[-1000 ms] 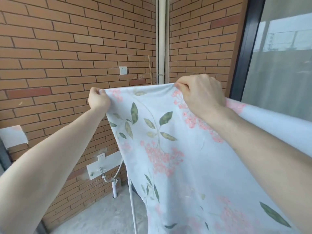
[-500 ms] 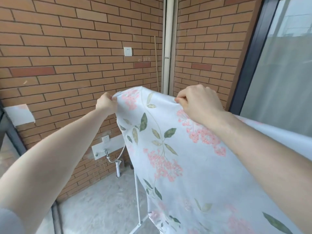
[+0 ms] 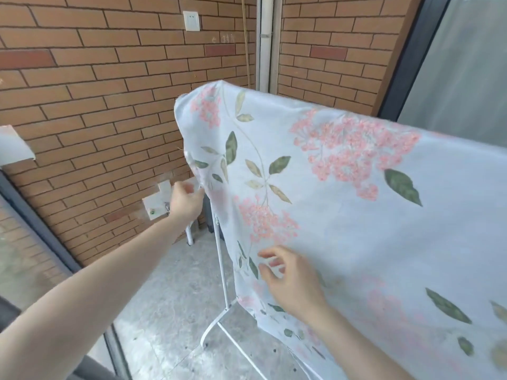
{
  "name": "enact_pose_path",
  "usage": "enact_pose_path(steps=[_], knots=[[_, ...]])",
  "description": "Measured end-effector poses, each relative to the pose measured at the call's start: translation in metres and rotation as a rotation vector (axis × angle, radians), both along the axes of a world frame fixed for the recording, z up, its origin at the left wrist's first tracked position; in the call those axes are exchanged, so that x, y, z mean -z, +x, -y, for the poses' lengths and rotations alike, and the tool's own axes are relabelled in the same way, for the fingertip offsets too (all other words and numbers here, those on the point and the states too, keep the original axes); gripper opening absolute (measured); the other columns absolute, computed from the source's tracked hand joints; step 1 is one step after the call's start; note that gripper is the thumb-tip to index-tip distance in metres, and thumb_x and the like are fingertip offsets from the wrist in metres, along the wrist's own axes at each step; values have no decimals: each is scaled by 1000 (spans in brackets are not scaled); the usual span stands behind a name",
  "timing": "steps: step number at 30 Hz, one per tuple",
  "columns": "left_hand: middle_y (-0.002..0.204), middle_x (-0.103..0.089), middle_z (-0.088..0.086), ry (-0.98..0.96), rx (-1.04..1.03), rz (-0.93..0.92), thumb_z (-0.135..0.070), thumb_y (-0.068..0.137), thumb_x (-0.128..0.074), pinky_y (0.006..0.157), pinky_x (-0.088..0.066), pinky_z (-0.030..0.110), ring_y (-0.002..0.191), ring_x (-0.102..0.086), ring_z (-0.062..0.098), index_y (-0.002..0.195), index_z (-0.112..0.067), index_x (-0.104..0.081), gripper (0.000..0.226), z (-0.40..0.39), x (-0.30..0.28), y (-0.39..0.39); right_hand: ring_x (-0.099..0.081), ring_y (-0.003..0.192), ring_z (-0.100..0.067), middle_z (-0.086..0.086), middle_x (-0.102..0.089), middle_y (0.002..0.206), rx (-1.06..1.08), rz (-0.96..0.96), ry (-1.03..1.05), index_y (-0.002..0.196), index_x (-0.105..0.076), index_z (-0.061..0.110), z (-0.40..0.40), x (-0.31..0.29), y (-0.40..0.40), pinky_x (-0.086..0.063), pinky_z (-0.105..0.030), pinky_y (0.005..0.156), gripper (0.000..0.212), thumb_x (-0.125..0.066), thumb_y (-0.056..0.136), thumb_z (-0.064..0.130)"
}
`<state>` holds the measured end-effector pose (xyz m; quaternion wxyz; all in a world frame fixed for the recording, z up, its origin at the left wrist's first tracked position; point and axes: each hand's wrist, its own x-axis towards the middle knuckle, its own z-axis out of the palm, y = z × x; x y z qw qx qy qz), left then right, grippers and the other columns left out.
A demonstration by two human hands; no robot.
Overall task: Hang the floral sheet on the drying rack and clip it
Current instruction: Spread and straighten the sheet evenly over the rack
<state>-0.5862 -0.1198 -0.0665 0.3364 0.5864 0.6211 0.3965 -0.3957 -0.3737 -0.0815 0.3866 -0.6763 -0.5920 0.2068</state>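
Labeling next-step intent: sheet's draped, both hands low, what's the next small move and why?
Probably smooth the sheet's side edge: the floral sheet already hangs over the drying rack, the left hand is at its edge, the right hand is open against it, and no clip shows.

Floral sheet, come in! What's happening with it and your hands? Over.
Left hand at the floral sheet side edge, grip unclear. Right hand open against its front. Sheet draped over white drying rack. No clips visible. Nothing in the way.

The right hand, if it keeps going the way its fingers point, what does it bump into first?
Probably the floral sheet. The right hand hovers open in front of the hanging cloth, fingers pointing up-left toward it. How close they are is unclear, and motion blur hides whether the fingertips already touch.
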Motion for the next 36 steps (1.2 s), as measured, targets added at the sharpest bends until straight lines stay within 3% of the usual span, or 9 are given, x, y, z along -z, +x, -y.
enact_pose_path(steps=[4,7,12,15,18,23,28,31,36], knots=[[114,-63,9,-371,99,37,-43,92,-69,92,-57,46,99,-63,29,119,-13,-55,42,33,97,7,-70,94,-9,13,-69,112,175,-454,-428,120,-64,30,4,112,-3,-58,-36,88,31,-74,91,34],[104,-57,6,-580,156,125,-37,100,-67,90,-61,45,99,-60,26,117,-12,-57,32,54,142,17,-70,91,-20,4,-65,113,318,-695,-562,138,-54,16,7,147,-3,-57,-35,74,45,-67,98,32],[125,-56,8,-813,211,253,-39,102,-64,89,-59,43,114,-61,29,140,-8,-51,50,71,200,34,-74,96,-27,2,-61,111,514,-911,-630,153,-37,13,0,169,1,-62,-38,76,64,-64,101,38],[141,-51,11,-924,217,394,-42,103,-62,99,-57,49,118,-59,32,148,-9,-45,59,75,225,48,-75,91,-23,-8,-58,136,633,-1019,-623,158,-30,12,-8,182,0,-62,-32,65,71,-61,101,43],[148,-48,12,-1027,237,529,-45,104,-59,108,-51,50,126,-57,35,150,-17,-43,57,73,246,60,-78,86,-20,-7,-56,142,760,-1160,-577,156,-33,11,-15,201,0,-63,-32,65,74,-61,99,48],[130,-68,6,-1102,241,807,-43,103,-61,104,-53,44,120,-65,26,136,-19,-63,41,77,271,71,-76,97,-21,-3,-58,140,900,-1395,-476,145,-47,7,-17,224,-1,-64,-33,70,62,-65,98,42],[139,-52,4,-1122,184,855,-48,94,-71,110,-49,48,128,-57,31,137,-23,-52,53,75,288,73,-73,102,-20,1,-62,117,979,-1536,-405,141,-49,5,-24,242,10,-65,-31,73,63,-72,93,39],[141,-59,7,-1133,185,924,-49,96,-68,114,-45,49,130,-57,31,139,-20,-56,53,62,301,80,-72,103,-18,3,-60,122,1008,-1594,-363,143,-48,9,-32,250,17,-64,-29,70,66,-76,90,38],[123,-75,2,-960,129,981,-29,98,-69,90,-54,33,116,-68,20,133,-16,-67,37,47,302,96,-71,108,-14,6,-65,123,1062,-1588,-337,128,-59,10,-35,262,23,-63,-27,74,53,-78,88,41]])
